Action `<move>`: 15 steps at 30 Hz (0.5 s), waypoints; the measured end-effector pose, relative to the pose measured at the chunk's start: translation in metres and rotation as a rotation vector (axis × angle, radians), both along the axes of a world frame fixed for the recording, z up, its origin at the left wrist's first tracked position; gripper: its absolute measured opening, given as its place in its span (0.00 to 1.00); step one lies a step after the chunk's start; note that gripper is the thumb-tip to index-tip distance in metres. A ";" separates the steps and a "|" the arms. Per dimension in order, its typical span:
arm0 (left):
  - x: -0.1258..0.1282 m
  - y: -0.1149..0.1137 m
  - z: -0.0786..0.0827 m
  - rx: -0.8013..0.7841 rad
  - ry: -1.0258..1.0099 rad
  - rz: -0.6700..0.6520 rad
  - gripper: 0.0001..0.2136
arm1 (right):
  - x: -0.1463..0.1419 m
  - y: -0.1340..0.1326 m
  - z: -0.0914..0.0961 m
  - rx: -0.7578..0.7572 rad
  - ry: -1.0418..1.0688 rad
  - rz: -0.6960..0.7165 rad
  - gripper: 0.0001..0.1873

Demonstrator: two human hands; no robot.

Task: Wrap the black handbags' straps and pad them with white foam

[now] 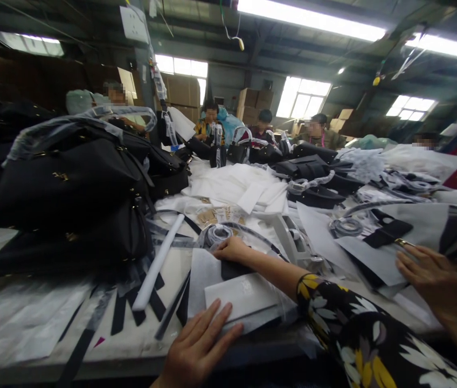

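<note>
My left hand (202,345) lies with its fingers spread on the near edge of a flat white packet (240,296). The packet rests on a pale grey sheet (201,269) with a black piece (234,269) partly under it. My right hand (232,250) reaches across from the right, fingers bent together at the near edge of a coiled grey strap (218,233) in clear plastic; the hand partly hides the contact. A long black handle (258,230) curves behind my right wrist. My right sleeve (345,318) is black with flowers.
Black handbags (67,183) are stacked at left, beside a white roll (158,264) and black strips (119,312). White sheets (236,183) are piled mid-table near a tape dispenser (293,240). A co-worker's hand (434,275) handles a grey-covered black bag (386,237) at right. Several people work behind.
</note>
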State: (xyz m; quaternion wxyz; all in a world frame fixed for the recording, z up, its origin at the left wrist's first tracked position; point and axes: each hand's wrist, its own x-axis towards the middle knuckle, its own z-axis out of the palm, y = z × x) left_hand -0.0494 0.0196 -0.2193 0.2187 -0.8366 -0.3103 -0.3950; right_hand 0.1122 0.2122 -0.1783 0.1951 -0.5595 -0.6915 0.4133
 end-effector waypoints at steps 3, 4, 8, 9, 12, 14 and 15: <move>0.003 -0.002 -0.007 0.020 -0.023 -0.005 0.19 | 0.001 -0.001 0.001 -0.032 0.157 -0.048 0.10; 0.005 -0.002 -0.009 0.021 -0.015 -0.010 0.19 | 0.001 0.000 0.003 -0.035 0.204 -0.071 0.13; 0.008 -0.001 -0.010 0.015 0.002 -0.003 0.19 | 0.000 -0.001 0.020 -0.012 0.364 -0.119 0.22; 0.008 -0.002 -0.008 0.009 0.009 0.008 0.18 | -0.002 -0.004 0.026 -0.011 0.403 -0.106 0.24; 0.009 -0.010 -0.004 -0.004 0.015 0.056 0.16 | -0.001 -0.026 0.048 -0.005 0.468 -0.038 0.26; 0.012 -0.013 -0.007 0.019 0.015 0.109 0.14 | 0.009 -0.039 0.055 0.048 0.389 -0.015 0.24; 0.013 -0.013 -0.010 -0.042 0.128 0.133 0.15 | 0.017 -0.041 0.054 0.089 0.340 -0.012 0.23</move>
